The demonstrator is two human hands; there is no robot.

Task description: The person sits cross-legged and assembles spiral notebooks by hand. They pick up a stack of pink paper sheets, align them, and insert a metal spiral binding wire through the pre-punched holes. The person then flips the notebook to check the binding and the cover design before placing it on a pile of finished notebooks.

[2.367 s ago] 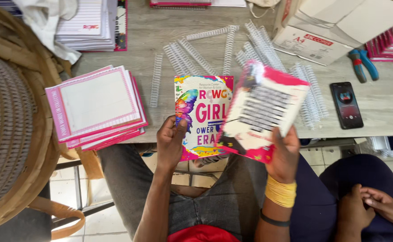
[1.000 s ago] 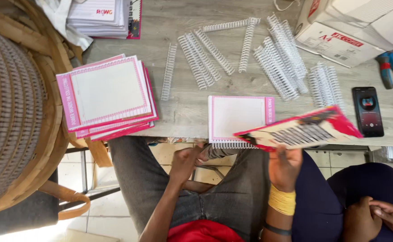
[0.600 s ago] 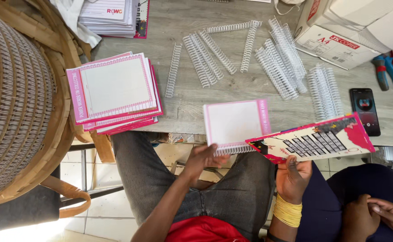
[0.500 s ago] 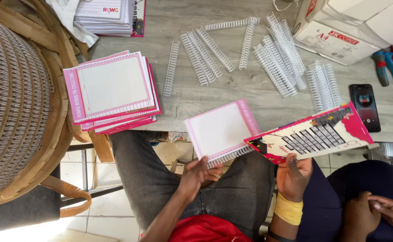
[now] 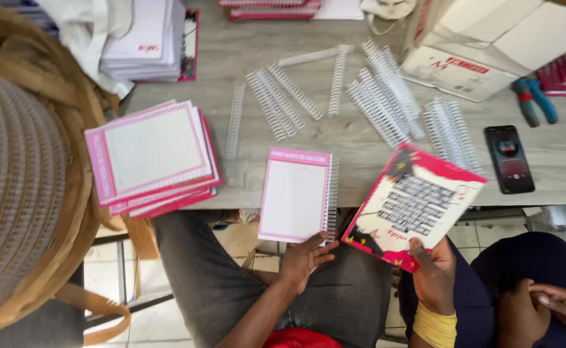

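My left hand (image 5: 303, 256) grips the bottom edge of a spiral-bound notebook (image 5: 296, 194) with white pages and a pink border, its wire binding along the right side. The notebook's top half lies over the grey table's (image 5: 354, 145) front edge. My right hand (image 5: 432, 263), with yellow bangles on the wrist, holds a second booklet (image 5: 417, 205) by its lower edge. That booklet has a red and pink cover with a white printed panel. It is tilted and hangs just off the table edge, to the right of the notebook.
A stack of pink-bordered notebooks (image 5: 150, 154) lies at the left. Several loose white wire spirals (image 5: 379, 96) are spread across the table. A phone (image 5: 509, 158), blue-handled pliers (image 5: 536, 98) and a cardboard box (image 5: 489, 45) sit at the right. Another person's hands (image 5: 550, 303) rest at bottom right.
My left hand has turned the pink-bordered notebook from tilted to square with the table edge. My right hand has swung the red-covered booklet from nearly flat to more upright.
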